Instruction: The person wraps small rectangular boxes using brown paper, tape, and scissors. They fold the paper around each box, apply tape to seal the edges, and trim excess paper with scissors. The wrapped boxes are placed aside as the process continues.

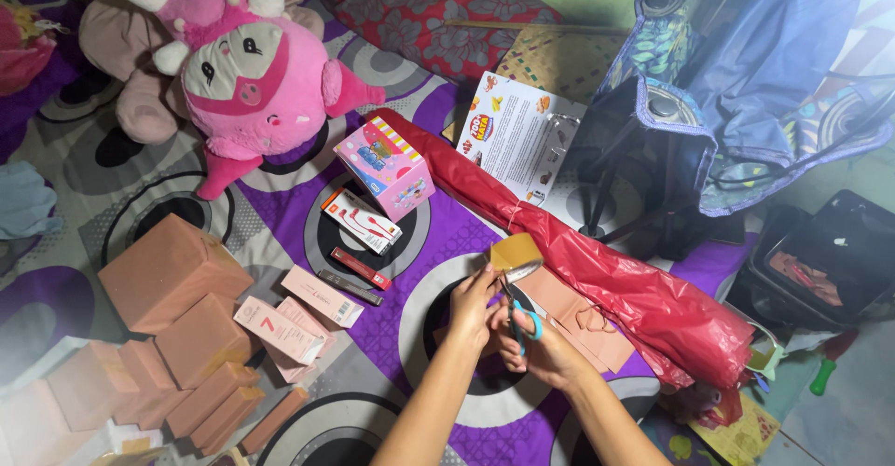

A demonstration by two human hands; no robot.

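Right hand (545,347) grips scissors (522,312), blades pointing up-away; left hand (474,308) pinches brown paper (515,250).

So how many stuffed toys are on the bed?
2: a bright pink plush near the top left, and a pale pink one behind it, partly hidden. More may be out of view.

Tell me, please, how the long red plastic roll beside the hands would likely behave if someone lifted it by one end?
The red plastic roll looks thin and crinkled, so it would probably sag and bend rather than stay straight. It seems light for its length. Its glossy surface may slip in the grip, and the loose end near the right hand could unroll.
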